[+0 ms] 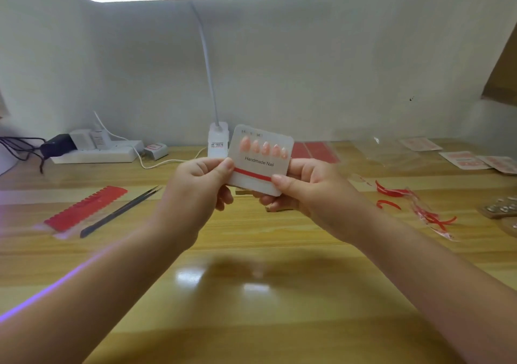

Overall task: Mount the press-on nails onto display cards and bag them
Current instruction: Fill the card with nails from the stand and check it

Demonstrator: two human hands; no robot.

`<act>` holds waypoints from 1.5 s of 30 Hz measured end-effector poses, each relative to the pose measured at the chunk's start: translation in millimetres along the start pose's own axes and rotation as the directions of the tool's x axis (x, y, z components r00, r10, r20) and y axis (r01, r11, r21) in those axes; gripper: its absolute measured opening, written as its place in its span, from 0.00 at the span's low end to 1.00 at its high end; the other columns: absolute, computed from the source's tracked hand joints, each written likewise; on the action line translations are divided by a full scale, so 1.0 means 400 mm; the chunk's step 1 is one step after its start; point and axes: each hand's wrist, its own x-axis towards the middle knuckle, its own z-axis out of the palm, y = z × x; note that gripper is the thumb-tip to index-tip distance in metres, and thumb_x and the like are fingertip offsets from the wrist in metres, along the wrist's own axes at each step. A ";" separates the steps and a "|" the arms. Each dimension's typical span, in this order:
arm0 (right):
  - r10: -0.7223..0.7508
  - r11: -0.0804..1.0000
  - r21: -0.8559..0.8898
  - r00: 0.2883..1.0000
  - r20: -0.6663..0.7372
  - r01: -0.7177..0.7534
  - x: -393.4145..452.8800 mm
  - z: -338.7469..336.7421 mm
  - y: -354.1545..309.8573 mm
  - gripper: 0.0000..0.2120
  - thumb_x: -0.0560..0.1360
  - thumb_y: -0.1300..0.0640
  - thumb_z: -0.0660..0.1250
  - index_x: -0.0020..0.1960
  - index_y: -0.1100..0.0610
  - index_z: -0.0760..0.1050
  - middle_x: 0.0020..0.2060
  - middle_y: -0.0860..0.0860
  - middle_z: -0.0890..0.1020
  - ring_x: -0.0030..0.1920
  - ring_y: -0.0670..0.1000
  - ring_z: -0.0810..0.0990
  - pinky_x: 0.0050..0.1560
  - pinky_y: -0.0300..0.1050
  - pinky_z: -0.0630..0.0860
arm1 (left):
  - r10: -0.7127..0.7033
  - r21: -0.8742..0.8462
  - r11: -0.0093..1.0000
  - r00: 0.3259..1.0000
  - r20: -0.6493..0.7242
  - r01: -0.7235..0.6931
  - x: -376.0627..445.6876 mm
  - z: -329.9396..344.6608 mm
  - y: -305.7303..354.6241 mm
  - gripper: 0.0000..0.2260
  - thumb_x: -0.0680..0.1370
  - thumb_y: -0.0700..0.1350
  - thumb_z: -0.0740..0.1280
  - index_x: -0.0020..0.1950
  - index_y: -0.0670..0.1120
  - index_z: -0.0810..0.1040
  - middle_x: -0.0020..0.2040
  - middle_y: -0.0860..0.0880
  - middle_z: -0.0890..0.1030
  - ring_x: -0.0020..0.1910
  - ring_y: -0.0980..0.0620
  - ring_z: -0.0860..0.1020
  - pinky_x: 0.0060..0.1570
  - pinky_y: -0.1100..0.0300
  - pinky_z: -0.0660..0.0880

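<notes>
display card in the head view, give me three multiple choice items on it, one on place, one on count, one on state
1. Where do the tweezers lie?
A. left of the hands on the table
B. on the power strip
C. in the right hand

2. How many press-on nails are on the display card?
A. two
B. five
C. ten

3. How is the card held?
A. flat on the table
B. by one hand only
C. lifted, pinched by both hands

Answers: 1 A, they rest beside the red strip sheet. 2 B, five pink nails sit in one row. 3 C, the left hand and right hand pinch its side edges above the table.
</notes>
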 end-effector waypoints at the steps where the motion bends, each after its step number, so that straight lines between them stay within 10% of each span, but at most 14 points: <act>1: 0.024 0.996 0.081 0.999 0.027 -0.026 0.002 -0.004 0.007 0.10 0.80 0.68 0.59 0.54 0.61 0.78 0.43 0.56 0.85 0.43 0.52 0.83 0.46 0.44 0.82 | -0.019 -0.007 1.000 1.000 -0.014 0.019 0.000 0.004 -0.010 0.08 0.81 0.44 0.63 0.47 0.48 0.81 0.27 0.53 0.78 0.27 0.57 0.73 0.28 0.63 0.71; 7: 0.118 0.956 0.279 0.990 -0.077 -0.093 0.003 0.008 0.067 0.07 0.76 0.70 0.65 0.54 0.65 0.75 0.41 0.57 0.86 0.41 0.53 0.85 0.41 0.39 0.81 | -0.019 0.088 0.996 0.994 -0.111 0.029 0.004 0.008 -0.062 0.07 0.81 0.46 0.64 0.48 0.50 0.82 0.27 0.55 0.78 0.26 0.61 0.73 0.27 0.68 0.72; 10: 0.146 0.957 0.275 0.974 -0.173 -0.094 -0.003 0.028 0.097 0.07 0.75 0.70 0.66 0.53 0.65 0.76 0.41 0.60 0.85 0.40 0.54 0.85 0.39 0.40 0.81 | 0.123 0.288 0.955 0.982 -0.145 -0.077 -0.008 0.016 -0.083 0.07 0.78 0.46 0.67 0.56 0.49 0.78 0.41 0.58 0.81 0.38 0.62 0.77 0.37 0.72 0.72; 15: 0.168 0.961 0.256 0.959 -0.227 -0.108 -0.007 0.054 0.121 0.07 0.75 0.70 0.67 0.53 0.67 0.77 0.40 0.60 0.85 0.38 0.52 0.85 0.38 0.39 0.81 | 0.578 0.766 0.494 0.814 0.064 -0.411 -0.030 0.019 -0.104 0.11 0.70 0.42 0.77 0.50 0.45 0.81 0.46 0.46 0.76 0.46 0.45 0.74 0.46 0.56 0.68; 45: 0.003 0.999 0.040 0.992 -0.124 0.002 -0.016 0.061 0.139 0.12 0.75 0.70 0.67 0.48 0.55 0.83 0.43 0.53 0.87 0.47 0.51 0.86 0.48 0.43 0.82 | 0.407 0.639 0.650 0.898 0.164 -0.411 -0.050 0.042 -0.136 0.06 0.75 0.41 0.69 0.40 0.45 0.73 0.38 0.51 0.76 0.38 0.50 0.73 0.40 0.56 0.70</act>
